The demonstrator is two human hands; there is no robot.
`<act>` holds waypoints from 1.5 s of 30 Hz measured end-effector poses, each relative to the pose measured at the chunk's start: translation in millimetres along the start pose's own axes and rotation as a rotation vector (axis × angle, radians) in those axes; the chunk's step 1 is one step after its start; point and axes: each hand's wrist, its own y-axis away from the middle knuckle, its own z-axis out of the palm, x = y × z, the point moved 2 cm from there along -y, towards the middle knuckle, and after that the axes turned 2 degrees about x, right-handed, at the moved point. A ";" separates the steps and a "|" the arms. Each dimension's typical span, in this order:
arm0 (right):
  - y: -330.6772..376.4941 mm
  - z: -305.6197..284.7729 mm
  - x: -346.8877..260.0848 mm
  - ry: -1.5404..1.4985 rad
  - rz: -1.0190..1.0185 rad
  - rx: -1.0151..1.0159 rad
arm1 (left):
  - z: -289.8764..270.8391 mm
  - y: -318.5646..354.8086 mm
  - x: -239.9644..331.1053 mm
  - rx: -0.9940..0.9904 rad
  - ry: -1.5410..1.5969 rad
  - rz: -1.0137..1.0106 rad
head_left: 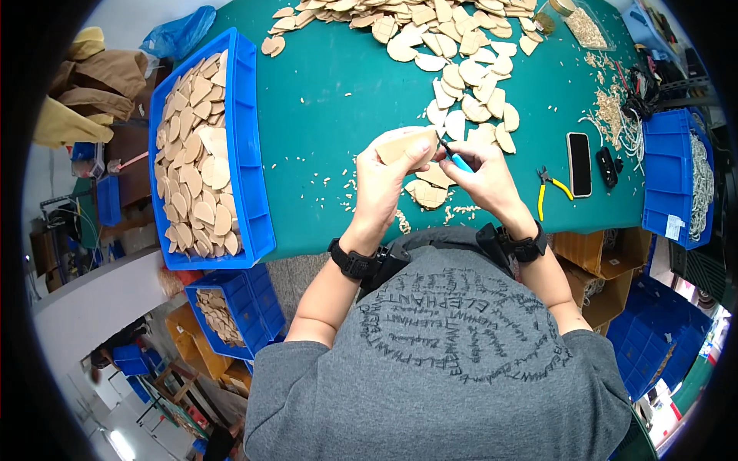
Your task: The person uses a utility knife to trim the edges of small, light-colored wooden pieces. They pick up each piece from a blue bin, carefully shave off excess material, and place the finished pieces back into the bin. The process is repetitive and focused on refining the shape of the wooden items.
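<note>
My left hand (378,178) grips a flat tan half-round piece (400,146), thumb on top and fingers beneath. In my right hand (488,184) is a small blue-handled tool (461,162); its dark tip meets the right end of the piece. My fingers cover much of the tool, so I cannot make out its exact kind. Just below the hands, a few similar pieces (427,195) with scored lines lie on the green table (307,107). More half-round pieces (469,81) spread from beyond my hands to a heap at the far edge.
A blue bin (254,154) full of tan pieces stands at the left. To the right lie yellow-handled cutters (552,188), a phone (579,165) and small tan scraps (610,111). Another blue bin (667,177) holds pale cords. A clear tray (588,31) of scraps is at the far right.
</note>
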 end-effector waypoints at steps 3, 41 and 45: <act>-1.5 -1.2 2.2 0.055 0.040 -0.029 | -1.2 -1.1 -0.9 0.010 0.026 -0.033; 18.4 -36.6 19.5 -0.064 0.281 0.112 | -34.4 -65.5 -102.4 -0.204 -0.281 -0.263; 13.6 -25.3 16.1 -0.103 0.219 0.056 | -13.8 -34.2 -42.9 -0.198 0.290 -0.490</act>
